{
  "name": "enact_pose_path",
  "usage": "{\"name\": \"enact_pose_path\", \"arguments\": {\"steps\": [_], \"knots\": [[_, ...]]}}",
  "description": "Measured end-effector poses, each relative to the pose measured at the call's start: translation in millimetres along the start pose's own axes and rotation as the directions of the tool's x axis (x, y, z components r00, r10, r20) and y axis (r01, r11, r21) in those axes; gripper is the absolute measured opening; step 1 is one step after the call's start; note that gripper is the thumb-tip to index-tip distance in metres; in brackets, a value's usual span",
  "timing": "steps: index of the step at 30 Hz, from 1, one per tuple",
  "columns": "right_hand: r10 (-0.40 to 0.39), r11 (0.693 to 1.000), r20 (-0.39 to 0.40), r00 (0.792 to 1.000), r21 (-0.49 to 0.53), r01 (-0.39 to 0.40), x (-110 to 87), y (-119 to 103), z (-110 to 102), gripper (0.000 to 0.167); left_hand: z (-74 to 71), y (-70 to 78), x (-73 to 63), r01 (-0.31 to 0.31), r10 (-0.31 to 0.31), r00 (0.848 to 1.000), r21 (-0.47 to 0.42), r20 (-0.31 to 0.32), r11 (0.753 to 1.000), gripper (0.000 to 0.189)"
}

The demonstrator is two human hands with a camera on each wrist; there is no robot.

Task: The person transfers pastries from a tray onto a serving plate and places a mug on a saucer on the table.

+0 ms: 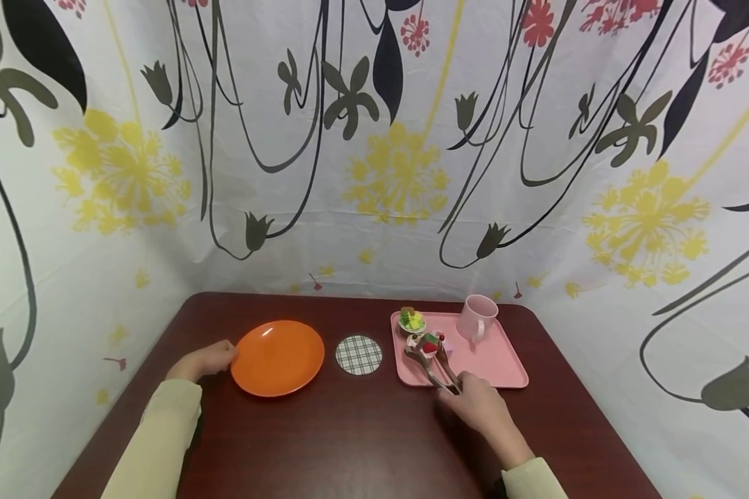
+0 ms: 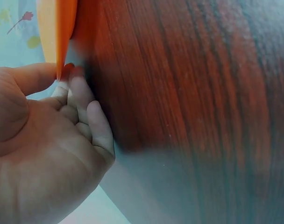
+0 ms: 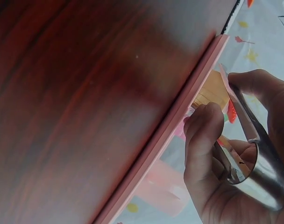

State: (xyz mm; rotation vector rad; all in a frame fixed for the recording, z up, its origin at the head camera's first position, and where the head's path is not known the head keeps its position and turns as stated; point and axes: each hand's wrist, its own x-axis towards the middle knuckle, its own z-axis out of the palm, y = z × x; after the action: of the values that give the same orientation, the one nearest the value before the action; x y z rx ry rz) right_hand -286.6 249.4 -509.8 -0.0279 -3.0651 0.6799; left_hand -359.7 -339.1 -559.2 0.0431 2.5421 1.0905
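Note:
At the left, my left hand (image 1: pixel 209 359) pinches the rim of an orange plate (image 1: pixel 277 358); the left wrist view has the thumb on one side of the rim and fingers on the other. My right hand (image 1: pixel 480 405) grips metal tongs (image 3: pixel 268 179) with thumb and curled fingers. The tongs' two arms reach over a pink tray (image 1: pixel 496 364), their tips around or beside a small dessert (image 1: pixel 429 344) with red and green on top; whether they touch it I cannot tell. Behind it on the tray sits a small cup of yellow and green pieces (image 1: pixel 412 320).
A pink mug (image 1: pixel 476 319) stands at the tray's back right. Between plate and tray lies a round checked coaster (image 1: pixel 358 355). The dark wooden table (image 1: pixel 349 436) is bordered behind and at the sides by a flower-patterned curtain (image 1: pixel 374 263).

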Motion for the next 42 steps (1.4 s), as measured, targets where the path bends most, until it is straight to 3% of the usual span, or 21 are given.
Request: {"name": "enact_pose_path", "arguments": {"steps": [3, 6, 15, 29, 42], "knots": [[-0.014, 1.000, 0.005, 1.000, -0.002, 0.014, -0.2, 0, -1, 0.036, 0.4, 42.8, -41.3, 0.043, -0.042, 0.999, 0.015, -0.021, 0.999, 0.019], [-0.022, 1.000, 0.007, 1.000, 0.000, 0.022, -0.1, -1, -3, 0.039, 1.2, 50.8, -51.5, 0.057, -0.057, 0.998, 0.003, -0.033, 0.998, 0.018], [-0.017, 0.999, 0.007, 1.000, 0.029, 0.016, 2.2, -2, -1, 0.042, 1.9, 49.9, -51.5, 0.030, -0.028, 0.998, 0.031, -0.048, 0.999, 0.017], [-0.047, 0.997, -0.008, 0.999, 0.060, 0.047, 1.5, 0, 2, 0.040, 3.1, 50.8, -50.5, 0.038, -0.034, 0.998, 0.077, -0.058, 0.996, 0.020], [-0.021, 0.998, 0.005, 1.000, 0.055, 0.021, 5.1, 4, 6, 0.040, 2.2, 47.5, -48.2, 0.048, -0.044, 0.998, 0.081, -0.052, 0.996, 0.026]]}}
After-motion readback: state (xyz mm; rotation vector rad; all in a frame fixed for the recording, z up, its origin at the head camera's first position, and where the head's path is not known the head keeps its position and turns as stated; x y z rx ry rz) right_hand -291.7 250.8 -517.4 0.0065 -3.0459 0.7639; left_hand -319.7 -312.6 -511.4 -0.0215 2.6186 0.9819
